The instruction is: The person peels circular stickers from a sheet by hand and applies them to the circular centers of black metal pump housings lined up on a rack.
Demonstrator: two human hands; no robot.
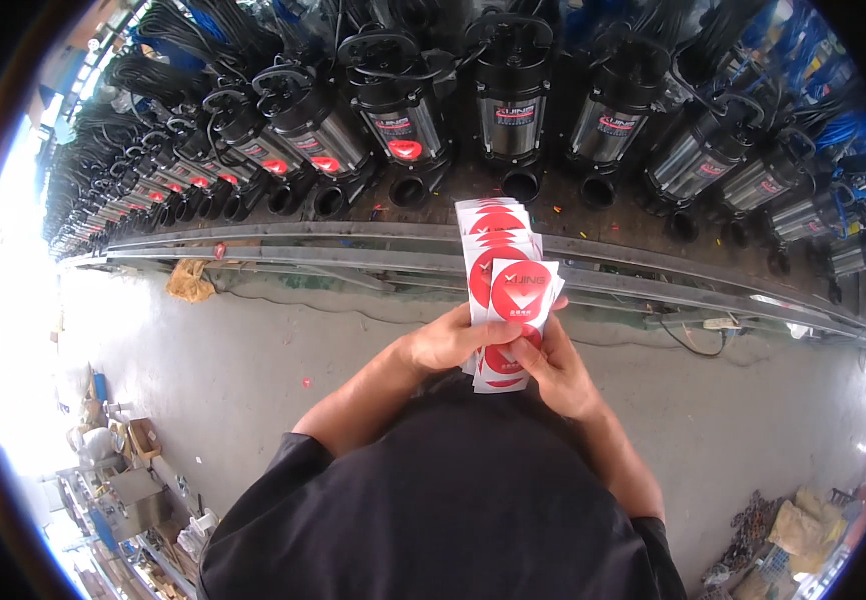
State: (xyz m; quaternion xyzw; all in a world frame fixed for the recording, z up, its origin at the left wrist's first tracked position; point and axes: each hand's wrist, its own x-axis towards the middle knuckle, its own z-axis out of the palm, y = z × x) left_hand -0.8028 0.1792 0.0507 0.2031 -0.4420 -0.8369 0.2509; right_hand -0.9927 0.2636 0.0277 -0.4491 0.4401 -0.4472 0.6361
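Both hands together at mid-view, in front of the body. Left hand point(443, 342) closed on the left side of a fanned stack of white paper slips with red round stickers point(501, 245), thumb laid across the front. Right hand point(563, 372) curled about the stack's right side, thumb pressed on its face lower down; fingers behind partly hidden. Stack held between the two hands, long end pointing away from the body, one white slip with a red disc and pale chevron point(523, 290) foremost, just beyond the thumbs. Past the hands, grey metal rails point(353, 240) edge a dark flat bench. Directly beyond the stack, an upright black-and-silver cylindrical pump point(510, 120); ahead and left of the hands, a similar pump point(385, 100) bears a red round label point(405, 149). Farther left of the hands, below the rails, a crumpled tan sack point(190, 280)
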